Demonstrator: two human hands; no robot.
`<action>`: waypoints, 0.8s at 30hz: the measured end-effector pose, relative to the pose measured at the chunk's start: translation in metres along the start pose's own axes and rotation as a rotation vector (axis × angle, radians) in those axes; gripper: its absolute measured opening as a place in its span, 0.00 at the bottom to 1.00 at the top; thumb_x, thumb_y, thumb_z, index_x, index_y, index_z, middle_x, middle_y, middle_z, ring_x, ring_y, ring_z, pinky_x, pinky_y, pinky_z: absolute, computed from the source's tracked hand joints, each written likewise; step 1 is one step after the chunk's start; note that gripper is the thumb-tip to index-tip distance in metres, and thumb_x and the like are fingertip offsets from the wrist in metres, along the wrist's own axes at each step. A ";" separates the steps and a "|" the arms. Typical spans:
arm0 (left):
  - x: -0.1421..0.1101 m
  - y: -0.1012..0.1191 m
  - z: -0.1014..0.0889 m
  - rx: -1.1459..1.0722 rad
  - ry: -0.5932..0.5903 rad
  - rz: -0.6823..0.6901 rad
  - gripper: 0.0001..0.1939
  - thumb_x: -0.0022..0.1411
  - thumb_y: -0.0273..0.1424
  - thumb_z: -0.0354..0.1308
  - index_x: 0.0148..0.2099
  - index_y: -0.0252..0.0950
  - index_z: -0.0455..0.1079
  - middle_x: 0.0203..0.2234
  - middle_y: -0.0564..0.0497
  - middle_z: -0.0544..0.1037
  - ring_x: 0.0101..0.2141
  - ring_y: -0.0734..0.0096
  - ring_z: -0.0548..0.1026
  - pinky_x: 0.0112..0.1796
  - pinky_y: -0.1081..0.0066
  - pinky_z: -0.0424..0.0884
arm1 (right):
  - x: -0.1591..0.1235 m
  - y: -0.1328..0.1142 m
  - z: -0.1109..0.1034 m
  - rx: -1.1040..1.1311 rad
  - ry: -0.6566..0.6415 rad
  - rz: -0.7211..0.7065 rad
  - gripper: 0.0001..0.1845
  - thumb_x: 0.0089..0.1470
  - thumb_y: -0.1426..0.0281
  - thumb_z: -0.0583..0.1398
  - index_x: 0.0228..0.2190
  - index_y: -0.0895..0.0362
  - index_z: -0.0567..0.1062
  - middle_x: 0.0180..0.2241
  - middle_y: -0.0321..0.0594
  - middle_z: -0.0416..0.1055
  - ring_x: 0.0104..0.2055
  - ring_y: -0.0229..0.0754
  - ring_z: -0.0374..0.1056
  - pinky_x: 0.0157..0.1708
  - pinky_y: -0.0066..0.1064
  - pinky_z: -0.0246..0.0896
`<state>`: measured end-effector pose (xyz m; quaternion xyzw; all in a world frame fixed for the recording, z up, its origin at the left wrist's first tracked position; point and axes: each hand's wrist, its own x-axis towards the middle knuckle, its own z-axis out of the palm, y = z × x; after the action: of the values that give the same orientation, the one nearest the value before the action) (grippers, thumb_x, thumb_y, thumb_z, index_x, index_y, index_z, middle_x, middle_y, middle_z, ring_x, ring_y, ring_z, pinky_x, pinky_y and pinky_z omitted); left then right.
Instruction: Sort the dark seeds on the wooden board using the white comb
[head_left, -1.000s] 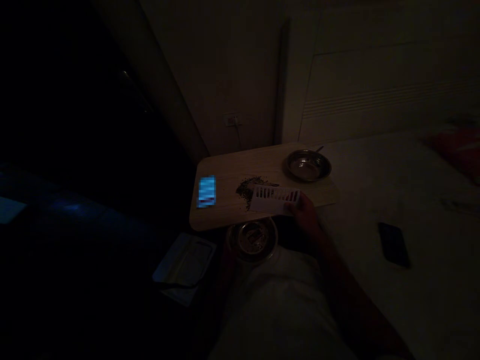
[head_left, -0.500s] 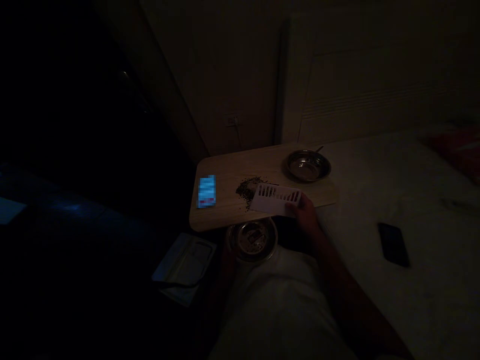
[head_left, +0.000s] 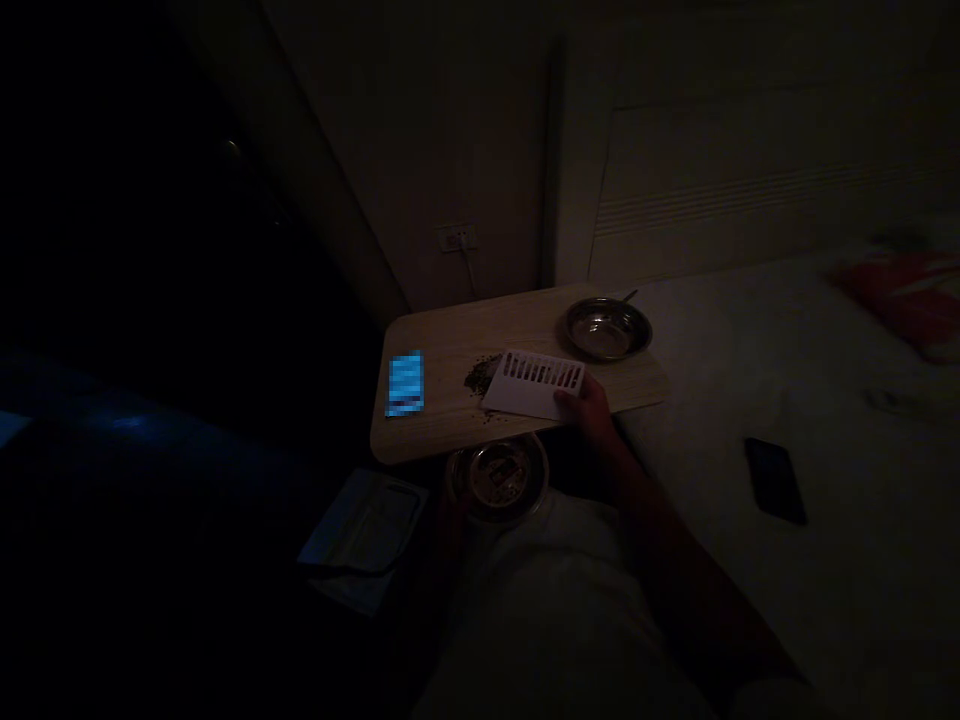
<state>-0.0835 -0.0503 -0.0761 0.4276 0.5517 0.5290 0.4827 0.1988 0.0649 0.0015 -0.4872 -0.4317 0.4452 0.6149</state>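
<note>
The room is very dark. My right hand (head_left: pixel 589 412) grips the near right corner of a white slotted card (head_left: pixel 531 385) that lies tilted on a small wooden table (head_left: pixel 450 340). The card's left edge meets a little heap of dark grains (head_left: pixel 480 375). A steel bowl (head_left: pixel 495 475) with some dark bits in it sits just under the table's near edge; whether my left hand holds it is hidden in the dark. A second steel bowl (head_left: pixel 607 330) stands on the table behind the card.
A lit phone (head_left: pixel 406 383) lies at the table's left end. A dark phone (head_left: pixel 775 480) rests on the pale bed (head_left: pixel 825 400) to the right, with a red cushion (head_left: pixel 896 295) further back. A flat tray-like thing (head_left: pixel 360 525) lies low at the left. A wall socket (head_left: pixel 457 238) is behind.
My right hand has slid the white card leftward over the table, and it now covers more of the grain heap. The view has shifted slightly.
</note>
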 end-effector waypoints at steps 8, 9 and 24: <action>-0.007 0.012 0.004 -0.041 -0.009 -0.046 0.40 0.57 0.45 0.63 0.70 0.44 0.61 0.69 0.45 0.65 0.70 0.48 0.57 0.68 0.52 0.56 | 0.025 0.012 0.008 0.102 0.018 0.009 0.23 0.35 0.60 0.70 0.37 0.53 0.75 0.37 0.39 0.81 0.41 0.52 0.76 0.44 0.44 0.72; -0.007 0.011 0.004 -0.040 -0.015 -0.037 0.40 0.57 0.45 0.63 0.70 0.44 0.61 0.69 0.45 0.65 0.70 0.48 0.57 0.68 0.53 0.56 | 0.027 0.012 0.008 0.102 0.013 0.007 0.24 0.34 0.61 0.70 0.37 0.53 0.75 0.37 0.39 0.81 0.41 0.52 0.75 0.44 0.43 0.71; -0.009 0.020 0.007 -0.042 -0.027 -0.003 0.41 0.58 0.43 0.63 0.71 0.43 0.60 0.70 0.45 0.64 0.71 0.49 0.55 0.69 0.54 0.53 | 0.024 0.007 0.005 0.146 0.006 0.043 0.27 0.37 0.55 0.71 0.39 0.53 0.75 0.42 0.43 0.82 0.45 0.53 0.76 0.49 0.47 0.72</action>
<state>-0.0761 -0.0569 -0.0548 0.4235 0.5346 0.5340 0.4997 0.1986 0.0897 -0.0026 -0.4517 -0.3855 0.4870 0.6405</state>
